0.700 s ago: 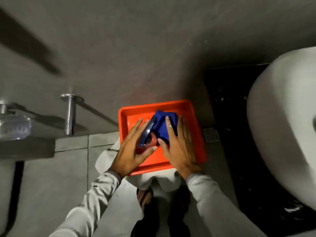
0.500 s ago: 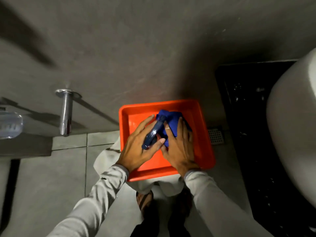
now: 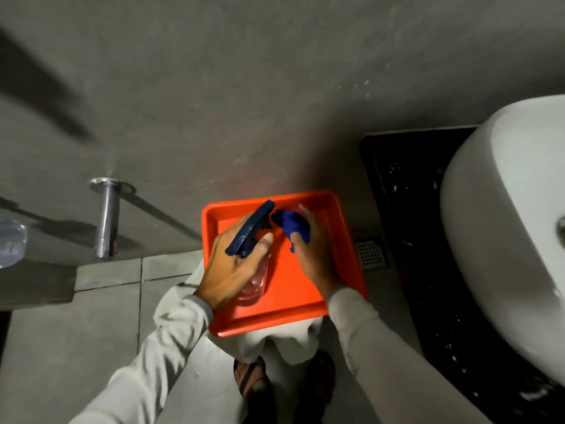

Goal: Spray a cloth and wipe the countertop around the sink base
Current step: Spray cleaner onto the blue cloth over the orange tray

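Observation:
An orange tray sits below me, over the floor beside the counter. My left hand grips a clear spray bottle with a dark blue trigger head, lifted over the tray's left half. My right hand is closed on a bunched blue cloth over the tray's middle. The bottle's nozzle points toward the cloth. At the right stands a white basin on a black speckled countertop.
A grey wall fills the top. A chrome pipe sticks out of the wall at the left, with a clear container further left. A floor drain lies between tray and counter. My sandalled feet stand on grey tiles.
Both hands went from resting on the bottle and cloth in the tray to lifting them. The bottle now stands apart from the cloth, and the view shifted left.

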Motion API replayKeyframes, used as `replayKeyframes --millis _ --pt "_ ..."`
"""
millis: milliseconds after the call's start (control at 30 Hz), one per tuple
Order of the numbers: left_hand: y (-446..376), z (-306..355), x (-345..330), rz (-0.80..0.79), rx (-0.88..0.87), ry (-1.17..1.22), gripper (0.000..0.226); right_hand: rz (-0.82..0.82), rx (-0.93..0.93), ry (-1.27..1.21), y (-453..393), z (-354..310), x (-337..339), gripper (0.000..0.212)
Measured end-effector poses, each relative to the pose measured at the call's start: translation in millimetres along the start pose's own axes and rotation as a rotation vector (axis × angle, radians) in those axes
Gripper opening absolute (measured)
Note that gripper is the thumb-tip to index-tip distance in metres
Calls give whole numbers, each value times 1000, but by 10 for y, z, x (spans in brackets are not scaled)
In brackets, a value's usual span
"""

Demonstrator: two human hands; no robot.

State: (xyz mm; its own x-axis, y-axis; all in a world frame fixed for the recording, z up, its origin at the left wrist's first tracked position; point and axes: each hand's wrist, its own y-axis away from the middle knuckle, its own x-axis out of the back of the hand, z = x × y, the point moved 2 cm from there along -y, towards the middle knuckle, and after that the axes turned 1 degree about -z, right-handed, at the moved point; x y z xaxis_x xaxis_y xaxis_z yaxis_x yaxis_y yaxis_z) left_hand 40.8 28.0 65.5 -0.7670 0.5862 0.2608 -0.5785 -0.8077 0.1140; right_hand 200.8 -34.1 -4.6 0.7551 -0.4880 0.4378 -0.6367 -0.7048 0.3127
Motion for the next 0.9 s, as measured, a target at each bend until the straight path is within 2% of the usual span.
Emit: replayKeyframes --millis 67,133,200,233,333,467,533,667,867,900 --pt "101 224 161 -4 -2 -19 42 27 -283 -658 134 -40 168 22" --pt "195 398 307 -49 -17 -121 36 -116 -501 -1147 349 -56 240 13" --pt "288 563 435 -127 -32 -263 33 -209 -498 -1368 583 -51 301 10" --pt "347 667 467 -165 -51 -370 34 -244 -464 -1429 684 -59 319 21" --pt "484 928 446 -259 -131 -717 53 -319 -411 -1502 857 -119 318 50" --pt "538 1008 334 -343 -159 -951 60 -388 -410 -1555 969 -198 243 75" --pt "523 1017 285 -358 -152 -1027 58 -434 -402 -1562 993 -233 223 69" --pt "497 1013 231 -345 -98 -1074 51 -424 -401 -1601 963 -198 266 52" --pt "515 1001 181 -269 -67 -999 58 -371 -461 -1578 885 -205 375 51" --pt "518 1013 165 -243 -112 -1001 61 -370 -466 -1572 865 -180 375 50"
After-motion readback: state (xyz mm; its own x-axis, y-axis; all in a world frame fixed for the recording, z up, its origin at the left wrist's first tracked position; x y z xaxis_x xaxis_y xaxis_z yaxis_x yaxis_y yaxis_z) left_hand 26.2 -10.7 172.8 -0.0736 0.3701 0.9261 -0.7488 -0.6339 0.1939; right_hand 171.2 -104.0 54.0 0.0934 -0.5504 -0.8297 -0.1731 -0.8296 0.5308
